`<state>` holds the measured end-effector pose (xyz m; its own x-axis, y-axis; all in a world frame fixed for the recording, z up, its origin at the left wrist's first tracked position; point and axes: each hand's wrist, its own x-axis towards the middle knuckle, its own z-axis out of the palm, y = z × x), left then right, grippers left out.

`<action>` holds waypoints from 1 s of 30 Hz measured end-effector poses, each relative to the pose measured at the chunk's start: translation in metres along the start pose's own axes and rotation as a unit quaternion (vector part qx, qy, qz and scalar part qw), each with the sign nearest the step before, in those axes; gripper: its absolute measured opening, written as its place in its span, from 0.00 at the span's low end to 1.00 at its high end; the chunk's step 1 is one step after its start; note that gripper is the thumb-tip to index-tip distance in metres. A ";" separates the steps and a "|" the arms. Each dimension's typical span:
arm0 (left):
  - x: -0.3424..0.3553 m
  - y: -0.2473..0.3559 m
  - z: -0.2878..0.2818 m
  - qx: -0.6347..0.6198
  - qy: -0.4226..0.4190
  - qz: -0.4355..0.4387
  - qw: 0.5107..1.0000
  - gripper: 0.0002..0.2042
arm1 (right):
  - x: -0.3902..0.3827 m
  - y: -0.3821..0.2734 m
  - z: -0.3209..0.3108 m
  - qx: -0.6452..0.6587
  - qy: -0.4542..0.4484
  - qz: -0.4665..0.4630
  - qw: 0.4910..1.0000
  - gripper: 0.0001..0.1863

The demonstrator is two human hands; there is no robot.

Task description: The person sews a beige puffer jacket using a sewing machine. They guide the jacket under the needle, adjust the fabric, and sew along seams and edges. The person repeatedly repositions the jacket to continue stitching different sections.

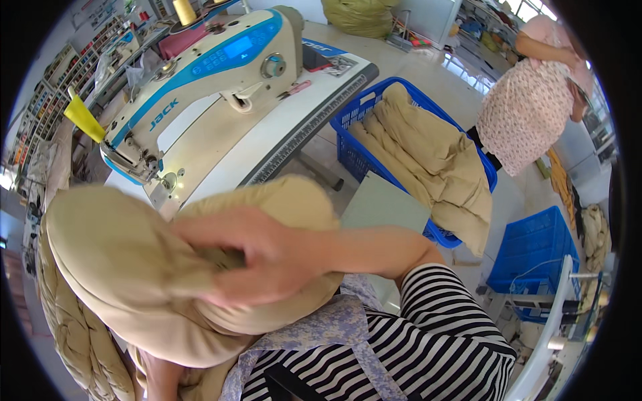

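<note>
A tan padded garment [120,247] is bunched up in front of me, its puffy folds filling the lower left. My right hand [257,257] reaches across from the right and grips a fold of it between thumb and fingers; the hand is somewhat blurred. Below the cloth, part of my left hand or wrist [160,375] shows at the lower edge, with its fingers hidden by the garment. Just beyond the garment stands a white and blue sewing machine [200,60] on its table [294,127], the needle area close to the cloth.
Small pink-handled thread snips [294,89] lie on the table. To the right, a blue basket [344,137] holds more tan padded pieces [428,147]. Farther right are a blue crate [531,244] and a standing person [528,107]. Quilted tan cloth [80,334] hangs at the left.
</note>
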<state>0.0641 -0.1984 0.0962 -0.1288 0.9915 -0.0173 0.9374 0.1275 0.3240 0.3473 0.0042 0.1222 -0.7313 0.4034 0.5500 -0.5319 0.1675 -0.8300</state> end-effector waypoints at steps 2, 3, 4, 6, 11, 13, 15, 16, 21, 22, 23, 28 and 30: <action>0.025 0.006 0.004 -0.144 0.047 -0.017 0.988 0.35 | 0.021 -0.026 -0.016 -0.075 0.100 -0.033 0.992 0.29; 0.038 0.012 0.002 -0.232 0.092 0.043 0.967 0.34 | 0.021 -0.040 -0.027 -0.122 0.181 -0.081 0.972 0.33; 0.053 0.021 0.001 -0.299 0.120 0.067 0.944 0.32 | 0.012 -0.050 -0.036 -0.198 0.267 -0.090 0.939 0.36; 0.076 0.045 -0.023 -0.370 0.207 0.059 0.904 0.24 | -0.028 -0.069 -0.049 -0.339 0.357 -0.127 0.861 0.45; 0.127 0.154 -0.056 -0.397 0.298 0.069 0.865 0.22 | -0.130 -0.053 0.003 -0.432 0.200 -0.005 0.879 0.72; 0.140 0.201 -0.052 -0.509 0.248 0.123 0.815 0.22 | -0.138 -0.032 0.025 -0.376 0.225 -0.008 0.899 0.70; 0.139 0.241 -0.035 -0.471 0.220 0.239 0.820 0.21 | -0.130 -0.014 0.028 -0.424 0.248 0.003 0.871 0.67; 0.140 0.256 -0.034 -0.386 0.243 0.316 0.832 0.20 | -0.126 -0.010 0.019 -0.492 0.248 0.034 0.834 0.68; 0.155 0.301 -0.061 -0.041 0.334 0.628 0.702 0.19 | -0.146 -0.046 -0.087 -0.610 0.351 0.066 0.707 0.57; 0.162 0.303 -0.070 -0.038 0.307 0.667 0.678 0.20 | -0.164 -0.068 -0.112 -0.637 0.388 0.070 0.662 0.55; 0.169 0.305 -0.078 -0.034 0.277 0.704 0.653 0.20 | -0.183 -0.094 -0.137 -0.665 0.421 0.071 0.613 0.53; 0.185 0.281 -0.095 -0.149 0.250 0.628 0.722 0.23 | -0.290 -0.210 -0.241 -0.764 0.519 0.159 0.349 0.43; 0.183 0.258 -0.078 -0.257 0.212 0.544 0.770 0.26 | -0.332 -0.221 -0.273 -0.762 0.526 0.261 0.274 0.39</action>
<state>0.2573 0.0138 0.2501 0.4466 0.3920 0.8043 0.3276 -0.9081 0.2607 0.8241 0.0792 0.0980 0.4150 0.6319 0.6546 0.9097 -0.3019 -0.2853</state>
